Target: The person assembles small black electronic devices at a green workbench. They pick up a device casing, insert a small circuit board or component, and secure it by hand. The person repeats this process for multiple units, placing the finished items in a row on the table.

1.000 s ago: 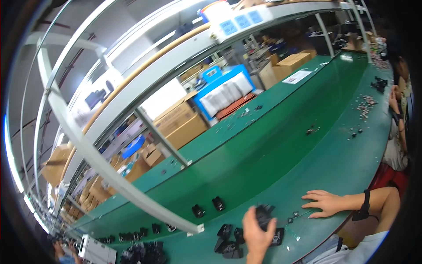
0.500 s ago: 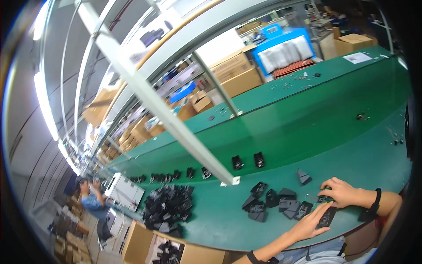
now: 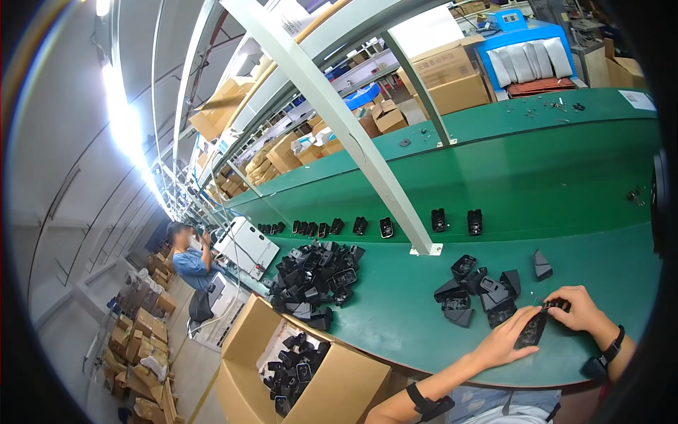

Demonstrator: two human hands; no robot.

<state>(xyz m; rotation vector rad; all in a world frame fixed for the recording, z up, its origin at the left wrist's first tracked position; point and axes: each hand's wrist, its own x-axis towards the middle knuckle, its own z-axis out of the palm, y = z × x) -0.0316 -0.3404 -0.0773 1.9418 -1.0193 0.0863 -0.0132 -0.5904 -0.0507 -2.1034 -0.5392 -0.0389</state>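
The left hand [image 3: 503, 346] lies over a black housing [image 3: 533, 331] at the near right part of the green table [image 3: 395, 318]; its fingers are stretched along the far side of this piece and the thumb is at the near side, so the piece is held between them. The right hand [image 3: 580, 311] is just beside it, on the right, and it pinches a small dark part [image 3: 558, 305] between thumb and fingers, close to the end of the housing; whether this part touches the housing, I cannot tell. Each wrist wears a black band, the left band [image 3: 426, 404] and the right band [image 3: 611, 346]. To the left of the hands there is a loose group of black pieces [image 3: 455, 300], some lying against one another, and one wedge-shaped piece [image 3: 542, 265] lies apart, on the far side of the hands. Farther, near the foot of a pale metal post [image 3: 353, 134], two black units stand, the left unit [image 3: 438, 220] and the right unit [image 3: 474, 222], and more units continue in a row to the left. On the left part of the table is a big heap of black parts [image 3: 311, 279], and nearer, an open cardboard box [image 3: 346, 374] contains similar parts. At the far left, a person in blue [image 3: 189, 263] is beside a white machine [image 3: 247, 247].
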